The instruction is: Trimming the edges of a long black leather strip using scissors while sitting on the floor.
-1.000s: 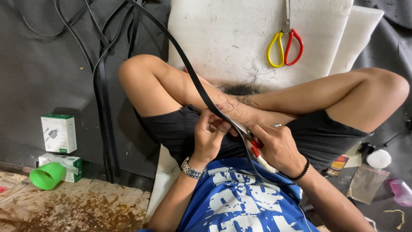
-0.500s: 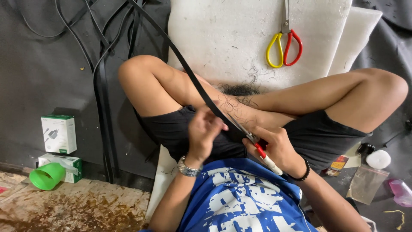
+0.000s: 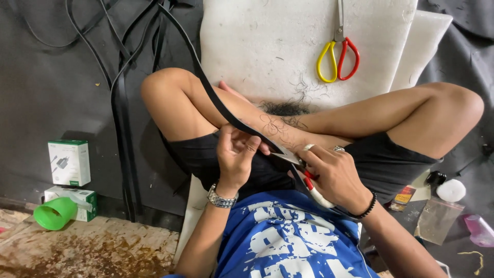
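I sit cross-legged on a white foam pad [image 3: 267, 46]. My left hand [image 3: 235, 157], with a metal watch on its wrist, pinches a long black strap [image 3: 203, 82] that runs up and away over my left knee. My right hand [image 3: 334, 172], with rings and a black bracelet, grips a knife with a red and white handle [image 3: 313, 188]. Its blade [image 3: 286, 155] lies against the strap just to the right of my left fingers. A small clump of black trimmings [image 3: 284, 108] lies on the foam beyond my shins.
Scissors with one yellow and one red handle [image 3: 337, 54] lie on the foam at the far right. More black straps [image 3: 121, 103] trail over the dark floor cloth. Two green-and-white boxes [image 3: 69, 162] and a green cup [image 3: 54, 212] sit at left. A white lid [image 3: 451, 190] and plastic bags lie at right.
My left hand shifted its fingers along the strap and now pinches it close to the blade. My right hand with the knife stayed at nearly the same spot.
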